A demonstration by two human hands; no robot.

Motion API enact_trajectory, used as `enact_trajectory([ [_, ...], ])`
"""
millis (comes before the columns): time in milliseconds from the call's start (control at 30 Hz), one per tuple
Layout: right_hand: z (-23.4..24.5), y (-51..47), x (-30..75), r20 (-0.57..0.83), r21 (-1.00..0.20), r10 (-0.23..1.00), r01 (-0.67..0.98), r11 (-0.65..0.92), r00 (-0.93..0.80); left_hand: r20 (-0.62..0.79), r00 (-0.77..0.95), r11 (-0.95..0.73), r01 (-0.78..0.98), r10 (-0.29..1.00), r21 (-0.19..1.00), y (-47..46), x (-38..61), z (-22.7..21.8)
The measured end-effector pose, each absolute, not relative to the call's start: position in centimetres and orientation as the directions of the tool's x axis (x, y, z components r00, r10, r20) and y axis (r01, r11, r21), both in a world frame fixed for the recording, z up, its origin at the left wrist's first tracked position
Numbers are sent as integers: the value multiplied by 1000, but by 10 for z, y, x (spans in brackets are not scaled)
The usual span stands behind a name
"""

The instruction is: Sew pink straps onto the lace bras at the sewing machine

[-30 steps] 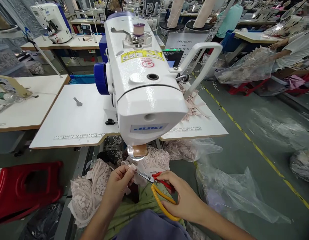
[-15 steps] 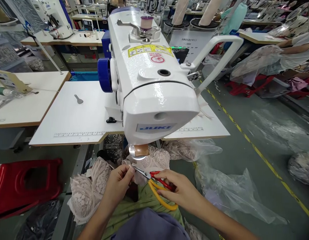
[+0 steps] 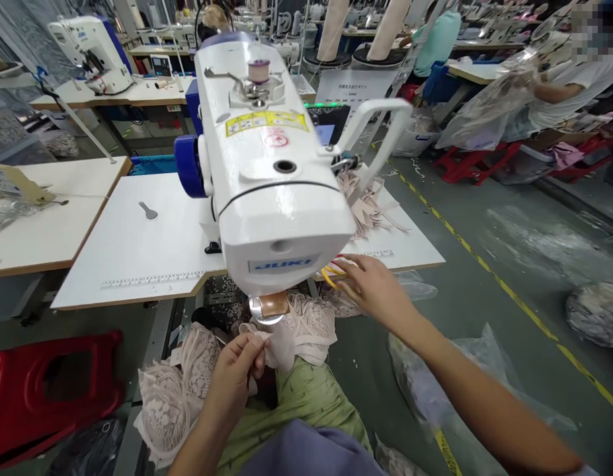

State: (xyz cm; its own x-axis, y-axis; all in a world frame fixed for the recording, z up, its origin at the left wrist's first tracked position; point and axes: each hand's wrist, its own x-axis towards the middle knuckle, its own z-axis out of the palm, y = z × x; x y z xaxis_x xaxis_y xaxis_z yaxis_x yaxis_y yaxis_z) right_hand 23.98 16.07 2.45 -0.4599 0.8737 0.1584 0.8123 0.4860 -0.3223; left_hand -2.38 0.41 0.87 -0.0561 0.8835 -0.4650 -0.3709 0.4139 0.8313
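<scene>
My left hand [image 3: 237, 370] is closed in a pinch on the edge of a pale pink lace bra [image 3: 313, 325], just below the sewing machine's lower end. My right hand [image 3: 374, 289] is stretched forward to the right of the machine head, its fingers on the handles of a pair of scissors [image 3: 328, 275]. Only the yellow and red handles show; the blades are hidden behind the white sewing machine [image 3: 284, 228]. More lace bra cups [image 3: 167, 396] hang to the left of my left forearm.
On the white machine table [image 3: 122, 254] lie a small grey tool [image 3: 148, 211] and a pile of pale fabric strips [image 3: 366, 211]. A red stool [image 3: 95, 390] is at lower left. Plastic bags [image 3: 465, 370] lie on the floor at right. A co-worker [image 3: 569, 99] handles a clear bag at upper right.
My right hand has carried the scissors from beside my left hand forward and up to the table's right front edge. My left hand stays on the bra. The view has shifted slightly.
</scene>
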Motion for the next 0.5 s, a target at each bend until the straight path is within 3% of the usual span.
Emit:
enact_trajectory([
  [100,30,132,209,247,-397,764,657,641,-596,-504,61,493,-338,861,801,8,-21,19],
  [200,24,93,181,115,-501,489,375,780,-864,-549,238,595,-221,802,773,13,-23,30],
  [267,17,84,175,29,-543,432,349,764,-901,-561,279,608,-123,780,785,14,-27,35],
  [333,10,90,180,32,-585,550,431,687,-834,-493,82,495,3,866,869,7,-32,33],
  [433,2,106,196,48,-751,844,538,384,-535,-148,-370,246,235,917,940,-16,-25,10],
  [467,0,108,200,-11,-838,902,497,227,-431,-106,-403,209,221,909,953,-25,-16,-3],
  [500,-1,108,201,-108,-915,925,401,51,-365,-171,-328,221,119,929,968,-34,-4,-17],
])
